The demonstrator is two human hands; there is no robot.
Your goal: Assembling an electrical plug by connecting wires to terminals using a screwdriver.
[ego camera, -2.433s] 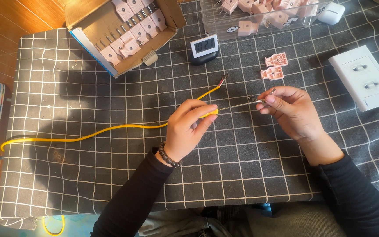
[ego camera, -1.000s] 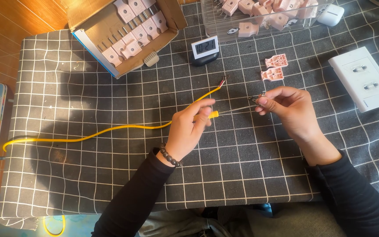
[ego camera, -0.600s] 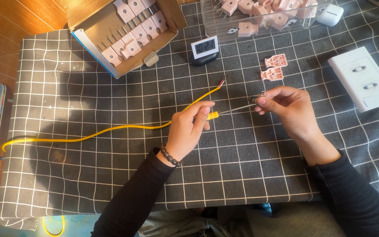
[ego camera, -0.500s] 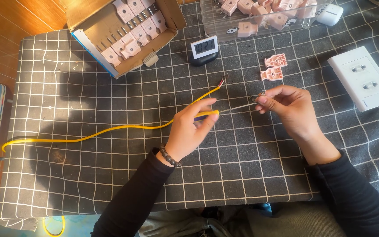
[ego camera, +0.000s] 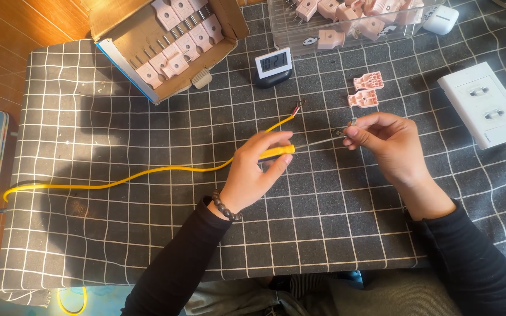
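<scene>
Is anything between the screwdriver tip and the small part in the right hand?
Nothing visible. The left hand holds the yellow-handled screwdriver, and its shaft runs unobstructed to the small metal part pinched in the right hand. The yellow wire passes behind the left hand, off that line.

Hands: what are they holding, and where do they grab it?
The left hand grips a screwdriver by its yellow handle. The right hand pinches a small metal piece at the fingertips, at the screwdriver's tip.
</scene>
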